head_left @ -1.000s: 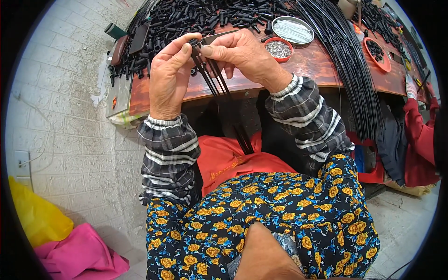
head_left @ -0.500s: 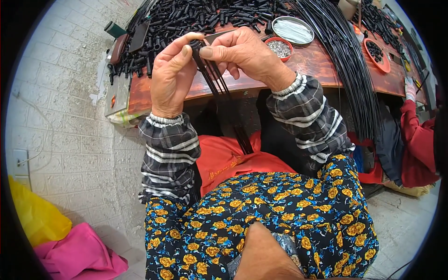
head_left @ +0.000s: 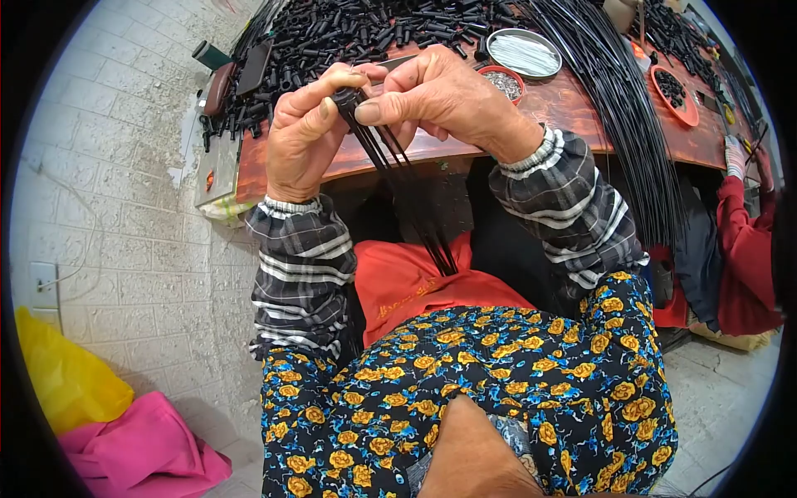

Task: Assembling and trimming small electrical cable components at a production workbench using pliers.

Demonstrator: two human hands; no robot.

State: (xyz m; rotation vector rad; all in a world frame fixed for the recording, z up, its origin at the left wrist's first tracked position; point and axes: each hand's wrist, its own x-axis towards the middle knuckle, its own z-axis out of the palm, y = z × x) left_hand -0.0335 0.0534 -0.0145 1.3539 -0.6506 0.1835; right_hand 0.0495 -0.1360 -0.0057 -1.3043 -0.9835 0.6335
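Observation:
My left hand (head_left: 300, 137) is closed, thumb and fingers pinching a round black hub (head_left: 345, 98) held up in front of the table edge. From the hub a bundle of thin black umbrella ribs (head_left: 407, 187) slants down to a red cloth (head_left: 432, 290) on my lap. My right hand (head_left: 465, 100) is also closed, with its thumb against the near side of the hub where the ribs meet it. Its other fingertips are behind the hub and partly hidden. Whether they pinch a separate small part I cannot make out.
Black plastic tubes (head_left: 390, 29) lie heaped on the reddish table (head_left: 548, 112). A metal dish (head_left: 557, 63) holds white strips; a red bowl (head_left: 520, 90) holds small shiny pieces. Long black rods (head_left: 618, 100) hang over the edge. Another person's gloved hand (head_left: 734, 156) is at right.
Both hands stay at the hub with small finger shifts; my right thumb has moved slightly on it. The view has shifted a little.

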